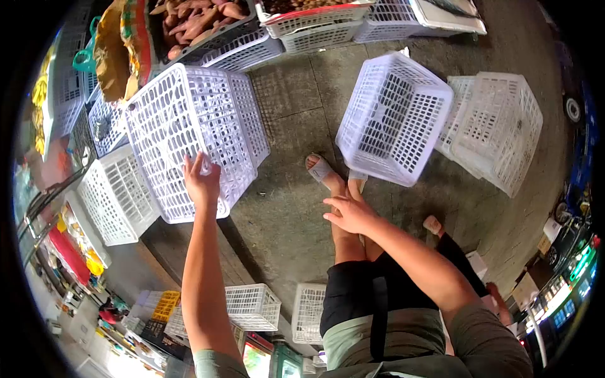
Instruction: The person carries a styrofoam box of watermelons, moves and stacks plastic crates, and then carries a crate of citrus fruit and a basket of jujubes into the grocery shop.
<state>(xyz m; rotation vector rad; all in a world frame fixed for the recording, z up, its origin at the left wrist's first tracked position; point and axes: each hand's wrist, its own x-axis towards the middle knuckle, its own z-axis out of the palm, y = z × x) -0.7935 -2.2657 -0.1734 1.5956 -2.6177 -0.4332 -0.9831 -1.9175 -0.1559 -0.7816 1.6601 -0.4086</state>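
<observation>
A large white perforated plastic crate [167, 135] stands at the left, its slotted base facing me; ribbed sides suggest it is nested with another. My left hand [202, 183] lies against its near edge with the fingers spread; I cannot tell whether they press on it or hover just above. My right hand [348, 214] hangs in front of my legs, fingers apart and nothing in it. Just beyond that hand, a pale lavender-white crate [378, 120] sits by my feet, its hollow inside visible.
More white crates [495, 129] stand at the right, and another crate [120, 195] is at the left. Sweet potatoes [201, 22] fill a dark crate at the top. Behind me are a low crate [253, 305] and another person's foot [433, 224].
</observation>
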